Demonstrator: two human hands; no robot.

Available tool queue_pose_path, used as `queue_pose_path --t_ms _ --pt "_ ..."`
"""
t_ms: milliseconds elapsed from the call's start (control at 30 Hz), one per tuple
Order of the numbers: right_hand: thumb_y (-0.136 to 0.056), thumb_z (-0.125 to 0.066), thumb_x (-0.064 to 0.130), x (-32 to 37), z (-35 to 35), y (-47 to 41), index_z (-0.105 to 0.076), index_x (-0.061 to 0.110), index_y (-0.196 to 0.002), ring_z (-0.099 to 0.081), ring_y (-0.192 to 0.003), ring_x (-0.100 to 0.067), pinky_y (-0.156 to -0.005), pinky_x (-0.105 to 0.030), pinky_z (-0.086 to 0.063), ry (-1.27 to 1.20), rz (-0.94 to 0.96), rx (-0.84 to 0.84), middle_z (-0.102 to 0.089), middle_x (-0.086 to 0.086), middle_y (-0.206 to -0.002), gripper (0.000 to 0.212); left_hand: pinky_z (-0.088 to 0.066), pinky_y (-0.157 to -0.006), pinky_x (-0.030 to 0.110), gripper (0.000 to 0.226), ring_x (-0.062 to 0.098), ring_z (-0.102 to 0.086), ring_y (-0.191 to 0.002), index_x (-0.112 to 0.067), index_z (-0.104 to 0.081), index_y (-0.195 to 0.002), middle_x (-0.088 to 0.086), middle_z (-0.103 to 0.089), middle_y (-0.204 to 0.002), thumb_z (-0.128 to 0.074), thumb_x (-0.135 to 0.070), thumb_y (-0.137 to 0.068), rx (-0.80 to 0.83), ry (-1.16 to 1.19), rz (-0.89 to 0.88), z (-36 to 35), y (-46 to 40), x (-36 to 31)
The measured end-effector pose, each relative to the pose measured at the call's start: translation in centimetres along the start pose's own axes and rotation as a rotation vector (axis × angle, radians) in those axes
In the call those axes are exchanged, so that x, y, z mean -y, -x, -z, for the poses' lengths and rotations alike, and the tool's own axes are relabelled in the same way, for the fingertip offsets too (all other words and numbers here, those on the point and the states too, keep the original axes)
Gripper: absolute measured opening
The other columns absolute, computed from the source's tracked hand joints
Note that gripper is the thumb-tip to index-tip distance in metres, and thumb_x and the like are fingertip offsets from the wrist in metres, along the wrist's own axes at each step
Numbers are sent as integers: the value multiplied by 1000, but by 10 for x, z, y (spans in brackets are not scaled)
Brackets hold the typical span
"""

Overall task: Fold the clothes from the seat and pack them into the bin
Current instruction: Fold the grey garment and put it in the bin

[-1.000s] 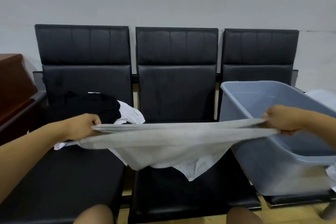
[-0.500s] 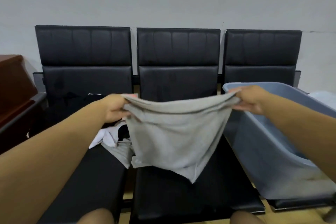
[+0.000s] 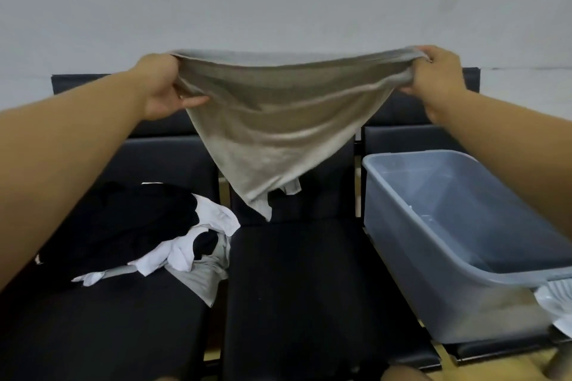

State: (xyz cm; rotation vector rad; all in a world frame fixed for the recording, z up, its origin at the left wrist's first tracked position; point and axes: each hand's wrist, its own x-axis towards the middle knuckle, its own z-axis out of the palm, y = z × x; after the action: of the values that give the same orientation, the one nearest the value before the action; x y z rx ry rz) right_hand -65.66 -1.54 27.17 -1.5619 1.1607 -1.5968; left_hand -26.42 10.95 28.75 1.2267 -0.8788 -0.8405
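A grey garment (image 3: 272,130) hangs stretched between my two hands, high above the middle seat (image 3: 303,284). My left hand (image 3: 164,86) grips its left corner and my right hand (image 3: 433,74) grips its right corner. The cloth sags to a point over the seat's back edge. A pile of black, white and grey clothes (image 3: 161,235) lies on the left seat. The grey-blue plastic bin (image 3: 411,260) stands tilted on the right seat, open side up, and looks bare inside.
Three black padded seats (image 3: 93,328) stand in a row against a pale wall. Some white cloth or plastic (image 3: 557,303) shows at the right edge beside the bin. A strip of wooden floor lies below the seats.
Both hands have lifted the grey garment from seat height to well above the seat backs, and it now hangs free of the clothes pile.
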Motion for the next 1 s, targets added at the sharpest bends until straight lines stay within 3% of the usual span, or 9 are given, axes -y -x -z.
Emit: queue_pose_path --t_ms 133,233,333,400,500,600,800,933,1000 --pt "-102 -46 8 -25 21 26 -67 16 -107 -67 -93 -28 -56 -25 -61 280 -6 93 -66 -12 -106 23 -64 -63 35 30 21 -68 -88 -9 -58 -113 12 -65 -106 -33 4 -102 34 -328 153 17 24 42" --pt "-101 -49 4 -59 31 59 -67 9 -99 -65 -60 -22 -42 -25 -56 574 -27 334 -67 -21 -87 18 -55 -50 23 29 12 -62 -64 -10 -66 -102 10 -63 -88 -40 4 -102 176 -680 323 35 45 93" --pt "-96 -62 19 -91 42 94 -61 23 -95 -60 -40 -16 -46 -28 -52 966 -42 655 -66 -9 -56 5 -54 -58 21 31 12 -63 -67 -13 -76 -96 6 -67 -85 -49 2 -98 364 -894 504 52 68 142" --pt "-91 -71 32 -106 47 116 -57 29 -95 -60 -43 -12 -48 -26 -51 1131 -40 885 -67 -8 -57 15 -58 -72 26 32 16 -71 -85 -13 -77 -97 7 -74 -98 -50 4 -96 469 -904 583 60 83 171" --pt "-92 -69 33 -124 55 145 -53 30 -94 -59 -48 -8 -51 -24 -50 1157 -79 1179 -66 -3 -65 16 -60 -88 35 30 25 -71 -105 -14 -71 -114 16 -67 -122 -59 6 -94 521 -801 738 69 103 207" --pt "-98 -54 23 -143 62 166 -53 29 -98 -58 -57 -6 -61 -24 -50 1059 -178 1373 -63 -1 -71 7 -59 -85 32 35 30 -69 -107 -9 -63 -123 20 -57 -129 -59 9 -94 603 -785 884 81 123 230" --pt "-96 -49 11 -167 71 187 -66 42 -86 -56 -68 -1 -71 -18 -46 1007 -186 1579 -65 9 -78 36 -58 -80 24 23 20 -74 -97 -4 -68 -117 13 -74 -107 -59 2 -96 818 -1028 935 96 148 240" --pt "-93 -55 20 -166 70 189 -74 24 -107 -59 -81 2 -78 -15 -48 1088 -160 1635 -71 10 -97 24 -57 -75 21 22 18 -76 -87 -9 -74 -100 6 -77 -92 -56 2 -94 823 -1139 950 99 154 233" --pt "-89 -65 28 -164 70 188 -72 31 -97 -59 -74 5 -73 -13 -46 1063 -183 1644 -69 21 -86 11 -56 -75 21 24 18 -75 -86 -7 -76 -92 5 -76 -87 -55 5 -90 818 -1144 933 100 155 227"
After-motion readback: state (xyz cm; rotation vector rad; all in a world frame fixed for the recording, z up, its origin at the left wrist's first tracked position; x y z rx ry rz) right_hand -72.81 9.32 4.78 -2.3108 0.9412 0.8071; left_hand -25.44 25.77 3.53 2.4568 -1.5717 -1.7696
